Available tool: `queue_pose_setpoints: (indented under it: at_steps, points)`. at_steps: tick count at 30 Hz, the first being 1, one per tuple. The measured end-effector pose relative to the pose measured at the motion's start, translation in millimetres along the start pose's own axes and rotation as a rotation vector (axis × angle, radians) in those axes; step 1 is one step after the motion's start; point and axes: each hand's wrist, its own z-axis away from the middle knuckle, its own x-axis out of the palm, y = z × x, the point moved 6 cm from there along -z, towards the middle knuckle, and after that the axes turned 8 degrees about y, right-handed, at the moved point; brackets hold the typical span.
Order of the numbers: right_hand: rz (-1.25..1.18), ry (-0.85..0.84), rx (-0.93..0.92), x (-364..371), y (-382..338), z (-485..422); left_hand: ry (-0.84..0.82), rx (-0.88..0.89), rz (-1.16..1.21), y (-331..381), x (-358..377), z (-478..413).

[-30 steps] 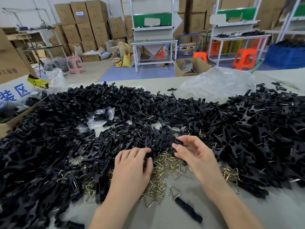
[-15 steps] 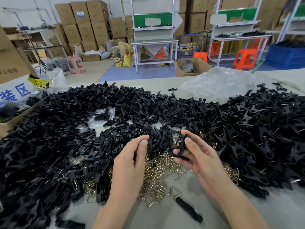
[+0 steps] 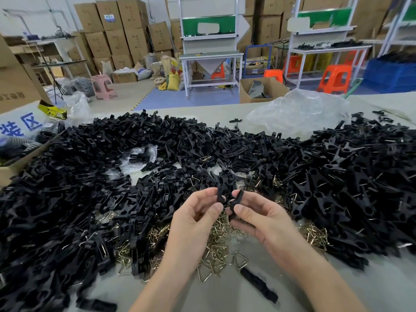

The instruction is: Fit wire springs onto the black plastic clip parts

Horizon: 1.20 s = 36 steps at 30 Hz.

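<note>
My left hand (image 3: 195, 218) pinches a black plastic clip part (image 3: 220, 194) between thumb and fingers. My right hand (image 3: 262, 216) pinches a second black clip part (image 3: 236, 200). The two parts meet just above a heap of brass wire springs (image 3: 216, 242) on the grey table (image 3: 371, 287). A broad pile of loose black clip parts (image 3: 94, 199) covers the left and far side. Another pile of black clips with wire springs on them (image 3: 351, 188) lies to the right. No spring shows in either hand.
A single black clip part (image 3: 258, 284) lies near the front edge. Crumpled clear plastic bags (image 3: 299, 113) sit at the back right, and a small one (image 3: 137, 158) lies in the pile. A cardboard box (image 3: 15, 163) stands at the left. Shelving, stools and cartons fill the room behind.
Both hands rose from the spring heap and came together. Each picked up a black clip part, and the two parts now touch between the fingertips.
</note>
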Motion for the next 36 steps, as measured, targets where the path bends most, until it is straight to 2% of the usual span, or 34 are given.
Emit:
queue_pose_setpoints:
  at_steps: [14, 22, 29, 33, 36]
  points:
    - [-0.003, -0.012, -0.039, 1.3, -2.3, 0.3, -0.013, 0.04, -0.03, 0.2, 6.5, 4.6]
    - [0.201, 0.016, -0.135, 0.0, -6.3, 4.5, -0.045, 0.138, -0.165, 2.1, 7.5, 7.7]
    - [0.24, -0.028, -0.141, 0.5, -5.0, 4.7, -0.028, 0.206, -0.259, 5.3, 7.9, 13.2]
    - [0.265, -0.055, -0.218, 3.4, -7.0, 6.0, -0.032, 0.407, -0.507, 17.9, 5.2, 16.8]
    - [0.259, -0.088, -0.225, 10.1, 0.2, 5.8, 0.026, 0.493, -0.672, 26.6, 0.4, 17.2]
